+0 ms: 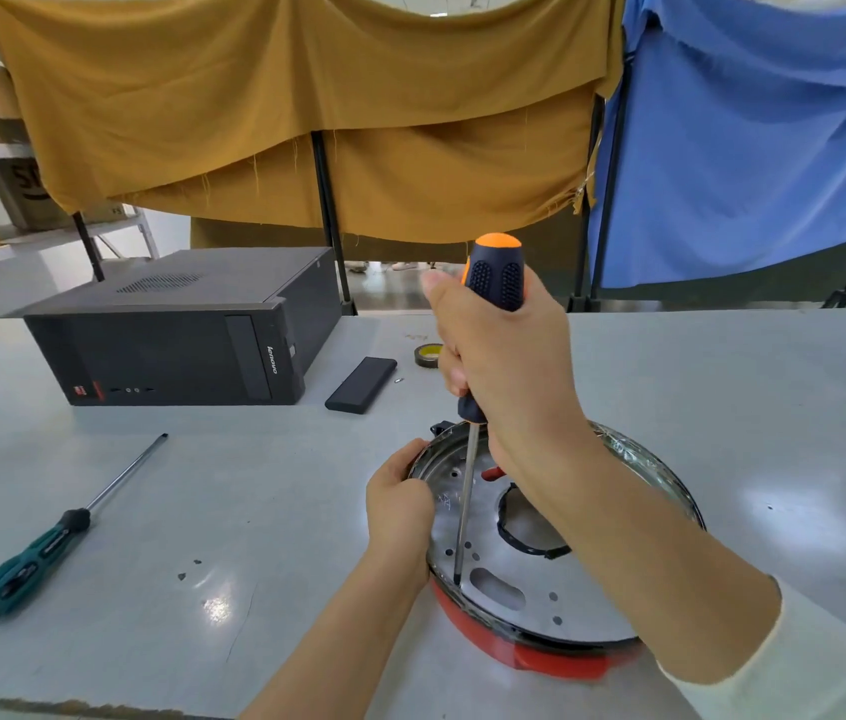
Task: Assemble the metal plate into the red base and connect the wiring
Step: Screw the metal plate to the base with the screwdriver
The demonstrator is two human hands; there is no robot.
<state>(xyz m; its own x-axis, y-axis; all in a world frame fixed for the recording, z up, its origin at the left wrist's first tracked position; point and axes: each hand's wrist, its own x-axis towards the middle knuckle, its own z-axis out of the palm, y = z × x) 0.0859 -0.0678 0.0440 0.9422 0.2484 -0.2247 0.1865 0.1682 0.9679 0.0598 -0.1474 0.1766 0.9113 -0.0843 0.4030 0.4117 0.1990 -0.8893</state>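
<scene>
Round perforated metal plate (509, 574) seated in red base (540, 654), lower right of frame. Left hand (397, 504) grips rim, steadying. Right hand (501, 366) clenches orange-black screwdriver (483, 356), tip at edge hole.

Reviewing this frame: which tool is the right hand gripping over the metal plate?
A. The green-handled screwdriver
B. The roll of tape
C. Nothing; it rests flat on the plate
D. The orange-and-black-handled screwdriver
D: the right hand grips the orange-and-black screwdriver, tip down on the metal plate, while the green-handled screwdriver lies on the table.
</scene>
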